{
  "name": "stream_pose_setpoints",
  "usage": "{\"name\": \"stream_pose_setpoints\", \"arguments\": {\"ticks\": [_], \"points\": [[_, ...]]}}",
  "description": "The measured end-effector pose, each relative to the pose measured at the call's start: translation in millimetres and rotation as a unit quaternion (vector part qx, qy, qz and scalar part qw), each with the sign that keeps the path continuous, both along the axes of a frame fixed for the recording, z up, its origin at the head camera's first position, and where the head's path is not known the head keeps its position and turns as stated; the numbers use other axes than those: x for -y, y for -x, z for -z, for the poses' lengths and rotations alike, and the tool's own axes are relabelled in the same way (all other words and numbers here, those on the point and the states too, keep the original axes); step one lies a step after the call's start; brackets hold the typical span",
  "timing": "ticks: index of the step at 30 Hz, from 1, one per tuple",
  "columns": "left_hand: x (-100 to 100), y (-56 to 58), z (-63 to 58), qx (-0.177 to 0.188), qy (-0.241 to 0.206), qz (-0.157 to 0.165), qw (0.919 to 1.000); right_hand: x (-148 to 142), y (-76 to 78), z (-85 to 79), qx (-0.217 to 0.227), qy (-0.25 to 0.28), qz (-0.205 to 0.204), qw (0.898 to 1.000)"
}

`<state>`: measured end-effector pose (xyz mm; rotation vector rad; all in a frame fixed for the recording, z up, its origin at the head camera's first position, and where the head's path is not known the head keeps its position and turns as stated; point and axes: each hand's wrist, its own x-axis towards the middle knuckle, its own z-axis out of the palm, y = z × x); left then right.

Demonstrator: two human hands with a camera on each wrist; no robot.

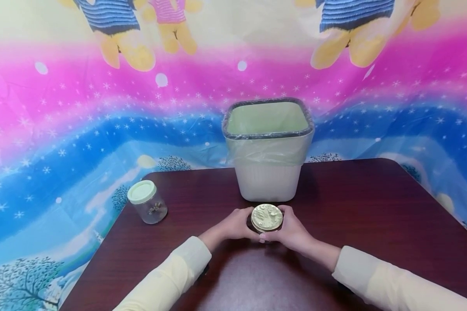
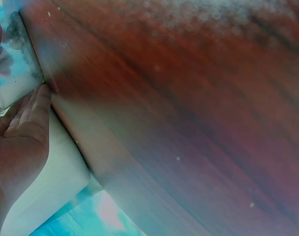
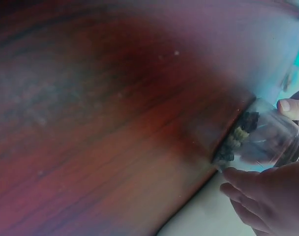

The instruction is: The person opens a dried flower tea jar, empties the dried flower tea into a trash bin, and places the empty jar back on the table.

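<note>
Between both hands a clear jar [image 3: 265,142] with a gold lid [image 1: 267,217] stands on the table, in front of the bin. My left hand [image 1: 239,224] holds its left side, thumb toward me. From the right, my right hand [image 1: 293,229] grips the same jar, its thumb across the near side. Small dark and yellowish pieces [image 3: 239,135] lie at the bottom of the jar in the right wrist view. In the left wrist view, the left hand [image 2: 26,130] lies along the jar [image 2: 16,78], close to the tabletop.
A pale waste bin [image 1: 268,181] with a clear liner and dark rim stands right behind the jar. At the table's left edge is another jar [image 1: 149,211] with a pale green lid and small contents. A printed cloth [image 1: 198,99] hangs behind the dark red table [image 1: 373,203].
</note>
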<state>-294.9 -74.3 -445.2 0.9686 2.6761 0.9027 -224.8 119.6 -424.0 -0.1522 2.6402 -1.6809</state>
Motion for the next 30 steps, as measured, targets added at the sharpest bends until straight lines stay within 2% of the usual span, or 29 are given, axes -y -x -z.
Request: {"name": "stream_pose_setpoints", "arguments": {"ticks": [7,16,30], "points": [[-1,-1.4,-2.6,0.014,0.000,-0.007,0.9999,-1,2.3,1.5,-0.003,-0.017,0.002,1.000],[0,-0.2,0.6,0.005,0.008,-0.004,0.9999,-5,8.2,6.7,-0.008,0.001,-0.017,1.000],[-1,-2.1,-2.1,0.006,0.005,-0.015,0.9999,-9,10.5,9.3,-0.022,0.023,-0.045,0.998]]}}
